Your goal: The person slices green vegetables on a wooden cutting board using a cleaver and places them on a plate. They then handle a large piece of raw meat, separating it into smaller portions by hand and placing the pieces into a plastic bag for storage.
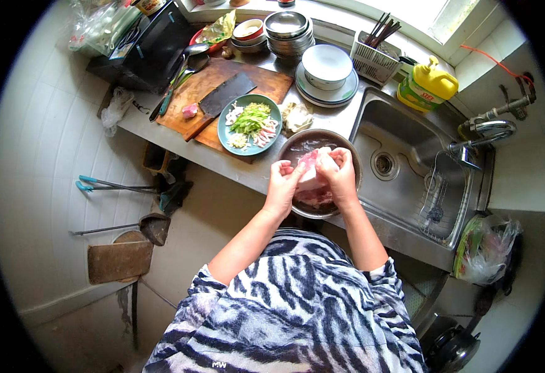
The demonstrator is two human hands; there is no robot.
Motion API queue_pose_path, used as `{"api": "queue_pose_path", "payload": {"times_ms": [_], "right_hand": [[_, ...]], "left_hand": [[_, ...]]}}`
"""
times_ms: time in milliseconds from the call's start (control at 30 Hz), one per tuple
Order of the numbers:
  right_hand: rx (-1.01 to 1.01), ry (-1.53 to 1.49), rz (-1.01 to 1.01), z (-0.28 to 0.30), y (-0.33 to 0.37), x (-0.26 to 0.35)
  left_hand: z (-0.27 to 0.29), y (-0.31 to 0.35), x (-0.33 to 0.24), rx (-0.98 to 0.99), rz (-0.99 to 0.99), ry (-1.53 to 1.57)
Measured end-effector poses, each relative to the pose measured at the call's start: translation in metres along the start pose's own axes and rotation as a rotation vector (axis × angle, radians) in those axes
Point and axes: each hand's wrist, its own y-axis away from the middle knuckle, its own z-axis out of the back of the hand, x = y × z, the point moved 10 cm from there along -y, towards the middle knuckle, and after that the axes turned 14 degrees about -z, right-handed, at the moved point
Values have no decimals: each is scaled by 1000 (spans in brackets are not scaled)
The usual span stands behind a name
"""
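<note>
Both my hands hold a piece of raw pink meat over a round metal bowl. My left hand pinches its left side, with the fingers curled. On the other side my right hand grips it near the top. More raw meat lies in the bowl, in brownish liquid. Just left of the bowl stands a green plate with chopped green, white and pinkish pieces in separate heaps. Behind the bowl sits a crumpled whitish bundle, whose kind I cannot make out.
A cleaver and a small meat piece rest on the wooden board. Stacked plates and metal bowls stand behind. At the right is a steel sink with a tap and a yellow jug.
</note>
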Motion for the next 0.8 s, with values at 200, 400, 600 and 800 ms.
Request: {"api": "queue_pose_path", "payload": {"times_ms": [200, 400, 600, 800], "right_hand": [[131, -111, 109, -10, 33, 19], [201, 136, 91, -11, 40, 24], [124, 308, 25, -10, 43, 20], [209, 191, -30, 3, 28, 23]], "left_hand": [[-60, 34, -17, 475, 418, 487], [-55, 16, -25, 466, 184, 343], [-53, 11, -30, 472, 16, 179], [-52, 1, -40, 430, 57, 253]]}}
